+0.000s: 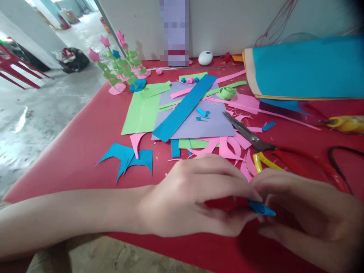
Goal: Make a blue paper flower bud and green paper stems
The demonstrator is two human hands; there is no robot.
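Between my two hands, near the table's front edge, is a small rolled or folded piece of blue paper (262,209). My left hand (199,197) pinches its left end between thumb and fingers. From the other side, the curled fingers of my right hand (309,212) close around the piece, partly hiding it. Just beyond my right hand lie scissors (256,142) with red handles, their blades pointing to the far left. A long blue paper strip (186,108) rests across purple paper (182,129) and light green paper (139,113).
Pink paper scraps (230,148) and blue offcuts (125,157) lie about the red table (85,151). Paper flowers (122,64) stand at the back left. A blue sheet stack (309,68) and a yellow-handled tool (344,124) are on the right. A white case (205,58) sits by the wall.
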